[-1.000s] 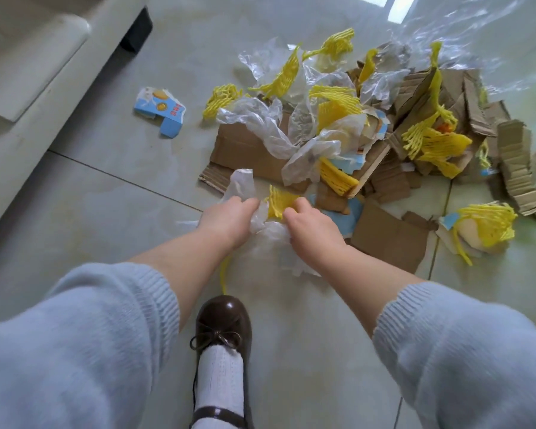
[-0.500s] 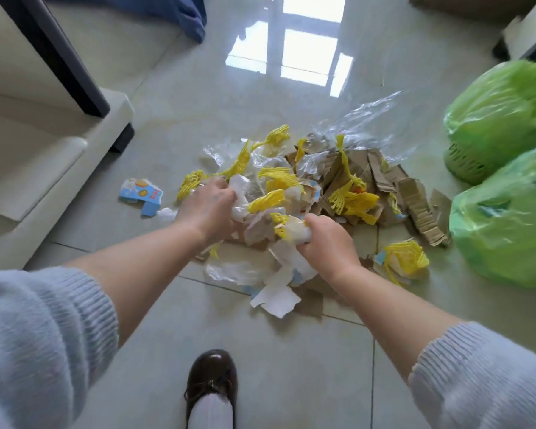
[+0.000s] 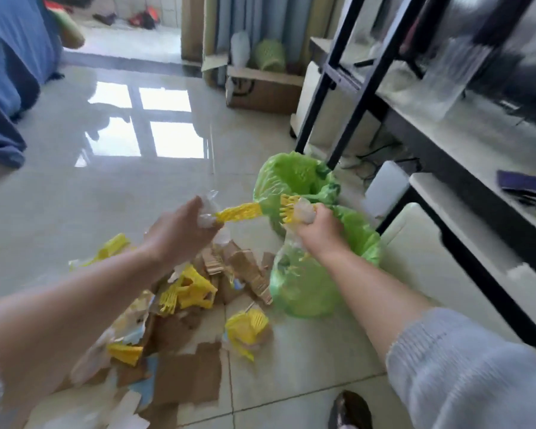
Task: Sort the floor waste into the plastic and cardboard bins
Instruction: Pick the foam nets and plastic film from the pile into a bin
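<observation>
Gripping plastic scraps (image 3: 239, 211) | both hands (image 3: 180, 230) clenched | over green-lined bins (image 3: 294, 178)

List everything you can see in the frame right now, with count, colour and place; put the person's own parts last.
bins: two, lined with green bags, right of the pile, one behind the other
cardboard scraps: many, brown, on the floor, lower centre
foam nets on the floor: several, yellow, mixed into the pile
clear plastic film: several pieces, whitish, among the cardboard
cardboard box: one, brown, far centre by the curtain
shelving unit: one, black frame, right
blue fabric: one, far left
shoe: one, dark, bottom edge
left hand: grips clear plastic and a yellow net, above the pile
right hand: grips plastic and a yellow net, over the near bin
</observation>
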Demonstrator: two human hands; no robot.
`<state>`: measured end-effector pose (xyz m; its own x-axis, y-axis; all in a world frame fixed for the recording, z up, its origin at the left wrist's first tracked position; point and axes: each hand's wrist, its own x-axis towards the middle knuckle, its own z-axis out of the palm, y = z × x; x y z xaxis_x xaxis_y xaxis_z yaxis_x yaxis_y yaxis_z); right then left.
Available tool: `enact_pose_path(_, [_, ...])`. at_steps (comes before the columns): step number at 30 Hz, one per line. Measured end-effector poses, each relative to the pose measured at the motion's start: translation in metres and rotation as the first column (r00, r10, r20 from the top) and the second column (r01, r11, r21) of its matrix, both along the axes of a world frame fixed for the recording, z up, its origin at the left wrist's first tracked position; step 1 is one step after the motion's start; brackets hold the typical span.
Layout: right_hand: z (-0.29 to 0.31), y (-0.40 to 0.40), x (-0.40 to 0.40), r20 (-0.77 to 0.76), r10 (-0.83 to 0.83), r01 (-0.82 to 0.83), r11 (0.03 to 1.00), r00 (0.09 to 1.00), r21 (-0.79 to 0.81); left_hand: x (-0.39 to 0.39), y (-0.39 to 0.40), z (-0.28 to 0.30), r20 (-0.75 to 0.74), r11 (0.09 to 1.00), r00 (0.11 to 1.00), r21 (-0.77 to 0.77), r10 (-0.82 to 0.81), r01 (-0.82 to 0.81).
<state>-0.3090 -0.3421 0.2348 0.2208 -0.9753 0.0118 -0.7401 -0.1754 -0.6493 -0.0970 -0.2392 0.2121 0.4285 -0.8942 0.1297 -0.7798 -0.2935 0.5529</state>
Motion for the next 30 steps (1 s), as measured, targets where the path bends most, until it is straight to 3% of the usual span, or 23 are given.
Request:
enact_pose_path(3, [0.024, -0.04, -0.05, 0.004, -0.061, 0.061, 0.997, 0.998, 0.036, -0.051, -0.051, 0.03, 0.008, 0.986, 0.987, -0.029, -0.162, 0.162])
enact_pose_path(6, [0.029, -0.069, -0.088, 0.044, -0.088, 0.085, 0.994, 0.995, 0.071, -0.096, -0.094, 0.041, -0.083, 0.968, 0.965, -0.044, -0.25, 0.247])
enact_pose_path(13, [-0.022, -0.123, -0.121, 0.129, -0.222, 0.195, 0.962, 0.967, 0.191, -0.165, -0.185, -0.004, -0.315, 0.989, 0.938, -0.065, -0.146, 0.132])
enact_pose_path(18, [-0.081, -0.148, -0.119, 0.232, -0.404, 0.304, 0.878, 0.885, 0.369, -0.194, -0.225, -0.058, -0.369, 0.998, 0.929, -0.056, 0.003, -0.025])
enact_pose_path(23, [-0.147, -0.176, -0.11, 0.068, -0.355, 0.28, 0.829, 0.932, 0.484, -0.212, -0.249, -0.126, -0.173, 0.982, 0.984, 0.175, -0.045, 0.075])
enact_pose_path(28, [-0.179, -0.188, -0.1, -0.014, -0.324, 0.241, 0.675, 0.946, 0.697, -0.216, -0.265, -0.158, -0.297, 0.907, 0.947, 0.42, 0.123, 0.014])
enact_pose_path(30, [-0.184, -0.19, -0.101, 0.03, -0.337, 0.205, 0.64, 0.941, 0.741, -0.218, -0.268, -0.161, -0.32, 0.889, 0.939, 0.456, 0.128, 0.034])
